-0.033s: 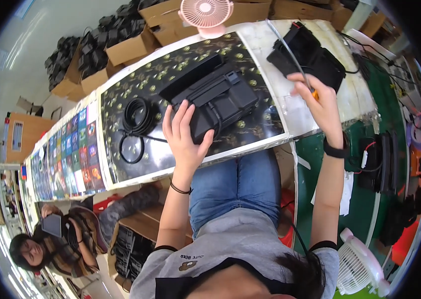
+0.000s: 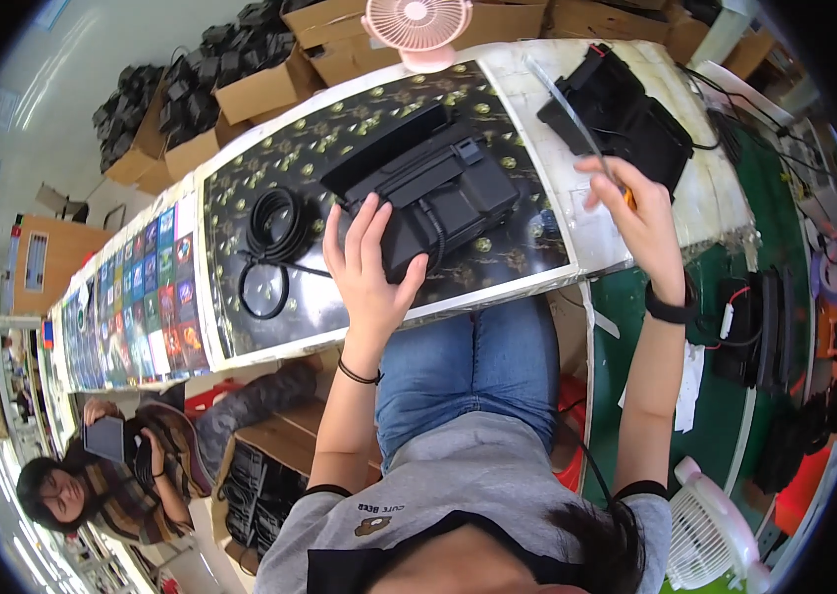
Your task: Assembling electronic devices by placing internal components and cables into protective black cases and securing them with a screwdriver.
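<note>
The left hand (image 2: pixel 371 265) lay open, fingers spread, on the black unit (image 2: pixel 433 188) mid-tabletop (image 2: pixel 537 269), while the right hand (image 2: pixel 641 213) pinched an orange-tipped tool (image 2: pixel 582 124) near the right edge.

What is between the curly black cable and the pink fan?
In the head view, only bare patterned tabletop lies between the coiled black cable and the pink fan.

- Device case (image 2: pixel 433 193): centre of counter (image 2: pixel 240 342).
- Coiled cable (image 2: pixel 275 233): left of case.
- Second device (image 2: pixel 622 114): far right.
- Desk fan (image 2: pixel 418 25): far edge.
</note>
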Motion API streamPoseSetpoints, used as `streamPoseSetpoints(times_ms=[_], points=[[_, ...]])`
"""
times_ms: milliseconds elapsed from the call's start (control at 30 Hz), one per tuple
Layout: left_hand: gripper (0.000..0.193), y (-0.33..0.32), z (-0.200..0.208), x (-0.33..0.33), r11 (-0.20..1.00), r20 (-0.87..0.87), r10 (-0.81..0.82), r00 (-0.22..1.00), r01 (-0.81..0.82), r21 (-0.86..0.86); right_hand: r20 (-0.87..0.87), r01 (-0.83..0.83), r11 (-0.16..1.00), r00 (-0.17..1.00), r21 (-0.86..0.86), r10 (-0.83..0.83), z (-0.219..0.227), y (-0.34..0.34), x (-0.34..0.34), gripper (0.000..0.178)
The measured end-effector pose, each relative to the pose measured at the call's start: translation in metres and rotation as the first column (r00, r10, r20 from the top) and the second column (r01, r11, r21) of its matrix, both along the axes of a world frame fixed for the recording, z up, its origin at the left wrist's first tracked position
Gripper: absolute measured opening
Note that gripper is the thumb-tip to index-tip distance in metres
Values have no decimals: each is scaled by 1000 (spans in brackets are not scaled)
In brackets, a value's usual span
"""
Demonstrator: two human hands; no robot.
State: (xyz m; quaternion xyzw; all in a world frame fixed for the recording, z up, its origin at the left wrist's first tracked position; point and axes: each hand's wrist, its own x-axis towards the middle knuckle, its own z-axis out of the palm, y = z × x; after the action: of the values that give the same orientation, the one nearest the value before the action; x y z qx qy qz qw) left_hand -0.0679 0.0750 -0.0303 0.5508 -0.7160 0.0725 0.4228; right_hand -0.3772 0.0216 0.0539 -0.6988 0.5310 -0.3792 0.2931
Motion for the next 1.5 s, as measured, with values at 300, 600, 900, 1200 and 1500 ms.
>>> streamPoseSetpoints(times_ms=[300,600,900,1200,1500], points=[[42,-26,44,3,990,6,-91,996,90,106,-347,-344,929,895,-134,281,0,35,11,52],[31,-95,67,18,807,37,-501,865,452,381,-305,-169,982,943,-86,136,20,49,2,45],[10,-121,61,34,769,-88,-500,862,488,412,-365,-247,959,913,-141,182,24,51,-3,43],[48,-107,57,4,931,90,-166,982,126,344,-521,-354,935,797,7,305,11,49,15,38],[35,-96,36,15,990,-118,-87,989,99,98,-526,-347,933,813,-93,249,-14,49,42,42]])
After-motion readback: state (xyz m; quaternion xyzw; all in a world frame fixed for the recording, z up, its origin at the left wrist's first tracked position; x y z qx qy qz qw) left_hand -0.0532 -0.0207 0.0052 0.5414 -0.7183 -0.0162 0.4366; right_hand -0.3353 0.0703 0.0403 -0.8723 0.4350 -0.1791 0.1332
